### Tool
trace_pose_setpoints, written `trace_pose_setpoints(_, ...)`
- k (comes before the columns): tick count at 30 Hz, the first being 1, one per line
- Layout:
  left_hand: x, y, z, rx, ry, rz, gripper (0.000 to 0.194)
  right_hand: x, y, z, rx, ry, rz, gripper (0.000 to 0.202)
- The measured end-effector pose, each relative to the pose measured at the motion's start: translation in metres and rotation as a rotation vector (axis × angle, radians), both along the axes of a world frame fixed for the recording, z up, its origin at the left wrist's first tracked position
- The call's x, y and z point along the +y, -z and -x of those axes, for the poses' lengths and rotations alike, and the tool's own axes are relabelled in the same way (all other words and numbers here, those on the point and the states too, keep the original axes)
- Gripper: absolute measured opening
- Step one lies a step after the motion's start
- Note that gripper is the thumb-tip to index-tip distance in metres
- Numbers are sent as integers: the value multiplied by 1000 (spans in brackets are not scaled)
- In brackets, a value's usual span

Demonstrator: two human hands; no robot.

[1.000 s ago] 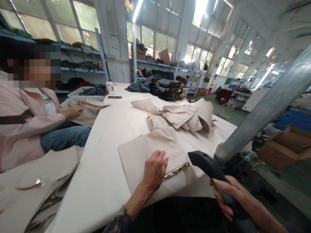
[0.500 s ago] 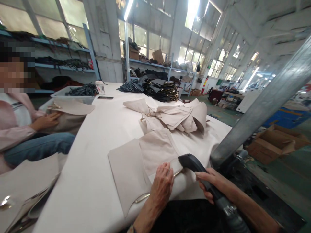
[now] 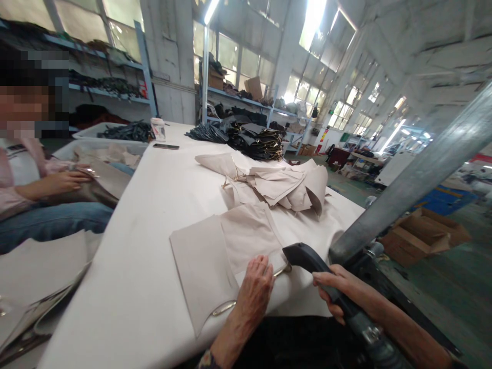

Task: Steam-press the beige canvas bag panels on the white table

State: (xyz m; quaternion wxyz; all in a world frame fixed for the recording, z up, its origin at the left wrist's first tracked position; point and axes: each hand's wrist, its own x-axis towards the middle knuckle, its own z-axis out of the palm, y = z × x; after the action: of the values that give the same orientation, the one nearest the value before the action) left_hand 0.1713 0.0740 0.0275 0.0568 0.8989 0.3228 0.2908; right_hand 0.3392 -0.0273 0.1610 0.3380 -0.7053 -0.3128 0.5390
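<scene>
A beige fabric piece [image 3: 200, 261] lies flat at the near edge of the white table [image 3: 154, 220], with a metal zipper [image 3: 224, 308] along its near side. Flat on this piece rests my left hand [image 3: 256, 287], fingers stretched out side by side, covering the middle of the zipper. My right hand [image 3: 334, 292] is wrapped round the handle of a black nozzle tool [image 3: 305, 256] with a hose at its rear. The nozzle's tip is at the fabric's right end, just above the zipper.
Behind the piece lies a heap of beige pieces [image 3: 280, 184], then a dark stack [image 3: 257, 138], a phone [image 3: 166, 146] and a cup [image 3: 158, 129]. A slanted metal post [image 3: 407, 179] stands right. A seated person [image 3: 23, 179] handles fabric at left.
The view has shifted slightly. The nozzle is nearly where it was on the fabric, and my left hand still rests there. The person at left has moved their fabric piece lower.
</scene>
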Motion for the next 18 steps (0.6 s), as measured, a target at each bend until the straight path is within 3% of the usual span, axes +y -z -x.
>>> trace_pose_setpoints(3, 0, 0, 0, 2, 6, 5, 25, 12, 10, 3, -25, -25, 36, 27)
trace_pose_setpoints(7, 0, 1, 1, -1, 5, 30, 26, 35, 20, -2, -71, -51, -72, 30)
trace_pose_setpoints(10, -2, -1, 3, -17, 5, 50, 27, 41, 18, -8, -92, -43, -146, 32)
trace_pose_setpoints(13, -3, -3, 1, -4, -3, 65, 35, 27, 10, -10, -78, -3, -166, 33)
trace_pose_setpoints(18, -5, -2, -7, 104, -79, 10, 41, -21, 5, -10, -70, -41, -113, 42)
